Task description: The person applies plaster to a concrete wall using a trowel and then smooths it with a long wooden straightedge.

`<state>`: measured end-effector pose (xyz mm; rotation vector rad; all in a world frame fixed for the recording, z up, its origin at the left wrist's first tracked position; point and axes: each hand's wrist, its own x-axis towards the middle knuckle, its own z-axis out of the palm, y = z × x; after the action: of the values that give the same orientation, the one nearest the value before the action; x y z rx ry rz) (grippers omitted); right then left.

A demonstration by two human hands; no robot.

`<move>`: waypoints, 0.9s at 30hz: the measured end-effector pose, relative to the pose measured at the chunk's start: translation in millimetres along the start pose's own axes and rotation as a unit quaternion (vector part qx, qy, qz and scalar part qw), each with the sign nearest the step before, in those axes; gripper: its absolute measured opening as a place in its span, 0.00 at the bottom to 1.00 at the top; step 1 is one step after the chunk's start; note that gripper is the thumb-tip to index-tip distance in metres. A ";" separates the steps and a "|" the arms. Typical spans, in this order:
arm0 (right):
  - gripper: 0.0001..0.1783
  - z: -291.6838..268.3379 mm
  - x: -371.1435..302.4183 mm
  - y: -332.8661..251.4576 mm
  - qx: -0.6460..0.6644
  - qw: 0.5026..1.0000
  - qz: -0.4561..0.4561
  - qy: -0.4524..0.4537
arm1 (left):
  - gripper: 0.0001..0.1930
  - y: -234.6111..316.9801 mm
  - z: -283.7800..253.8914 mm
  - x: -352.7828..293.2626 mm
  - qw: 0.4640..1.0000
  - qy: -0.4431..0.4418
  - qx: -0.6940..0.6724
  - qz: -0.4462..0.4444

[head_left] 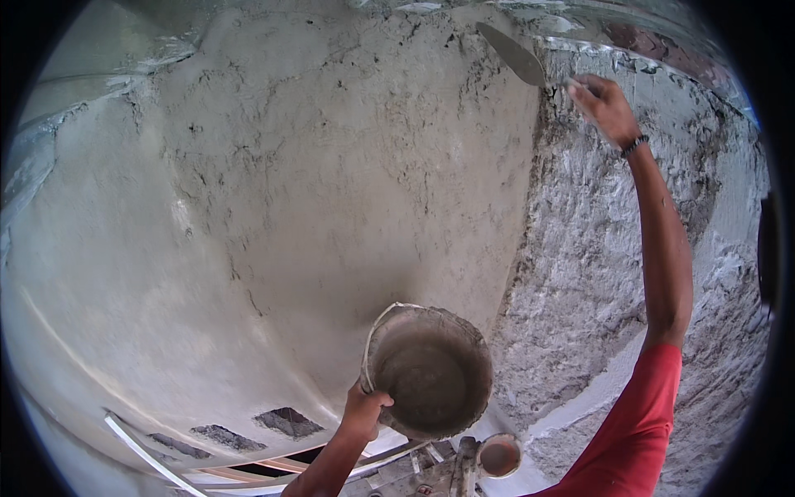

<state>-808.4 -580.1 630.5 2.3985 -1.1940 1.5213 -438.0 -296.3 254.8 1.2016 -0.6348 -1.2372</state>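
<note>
My left hand (364, 412) is closed on the rim of a mortar-caked bucket (478, 348), its thumb over the edge. Wet grey mortar (426, 381) lies inside, and a pale handle loops along the bucket's left side. At the upper right, my right hand (606, 108) is closed around the handle of a pointed trowel (513, 55). The trowel's grey blade points up and left, close to the wall at the edge of the fresh plaster (356, 166). Most of its handle is hidden by my fingers.
Rough, uncoated wall (580, 273) spreads to the right of the plaster. Several dark rectangular recesses (290, 422) sit low on the left. Below stand a small round container (499, 456) and wooden boards (465, 468). A pale curved strip (149, 455) runs at the lower left.
</note>
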 end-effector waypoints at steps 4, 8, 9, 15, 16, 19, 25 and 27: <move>0.17 18.2 -83.7 13.8 0.041 0.994 0.093 -0.036 | 0.27 -14.9 -6.0 7.9 0.999 -0.012 0.037 -0.022; 0.11 50.1 -198.2 -15.6 0.023 0.930 0.222 -0.293 | 0.28 -33.1 -9.4 7.7 0.999 -0.009 0.028 -0.029; 0.12 58.2 -225.7 -20.0 -0.005 0.906 0.215 -0.364 | 0.28 -39.3 -11.7 9.2 0.999 -0.012 0.029 -0.038; 0.21 100.9 -375.3 -55.1 -0.059 0.791 0.175 -0.583 | 0.30 -71.1 -15.7 9.7 0.996 -0.055 0.064 -0.033; 0.20 108.6 -402.0 -45.6 -0.059 0.788 0.184 -0.584 | 0.31 -74.5 -13.9 7.5 0.994 -0.068 0.072 -0.035; 0.17 124.9 -423.5 -72.0 -0.085 0.769 0.194 -0.604 | 0.30 -71.7 -16.7 -3.6 0.991 -0.067 0.109 -0.044; 0.16 167.8 -469.3 -127.8 -0.186 0.791 0.148 -0.564 | 0.27 -84.5 -32.0 -9.5 0.986 -0.109 0.126 -0.013; 0.16 178.1 -482.1 -141.7 -0.166 0.771 0.168 -0.592 | 0.28 -85.1 -35.6 -14.8 0.986 -0.128 0.107 -0.022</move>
<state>-688.7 -281.5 205.4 2.8825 -1.8562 -0.4882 -441.4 -260.8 168.4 1.2471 -0.9558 -1.3999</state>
